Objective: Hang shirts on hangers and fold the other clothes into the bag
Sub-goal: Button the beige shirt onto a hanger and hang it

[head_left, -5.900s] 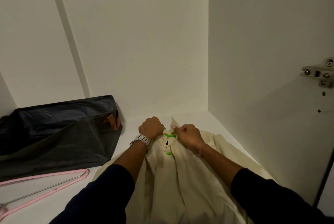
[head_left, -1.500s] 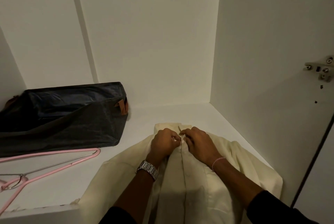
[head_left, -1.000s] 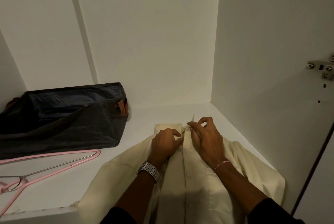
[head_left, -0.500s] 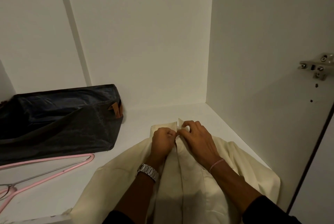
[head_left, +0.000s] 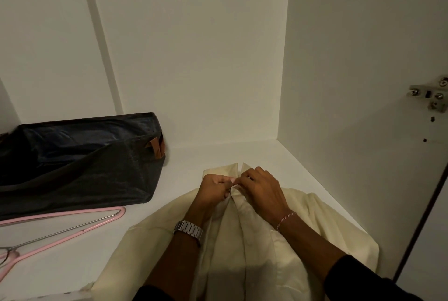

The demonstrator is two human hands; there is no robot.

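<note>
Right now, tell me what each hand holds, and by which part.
Both the left hand and the right hand pinch the cream shirt at its front opening, just below the collar.

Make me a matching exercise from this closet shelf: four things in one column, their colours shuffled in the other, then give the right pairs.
Things
1. shirt
2. hanger
3. bag
4. wristwatch

Colours
A. pink
B. silver
C. cream
D. dark grey

Pairs: 1-C, 2-A, 3-D, 4-B.

The shirt lies on the shelf with the left hand and right hand pinching it at the collar. The hanger lies in front of the bag, and the wristwatch is on the left wrist.
</note>
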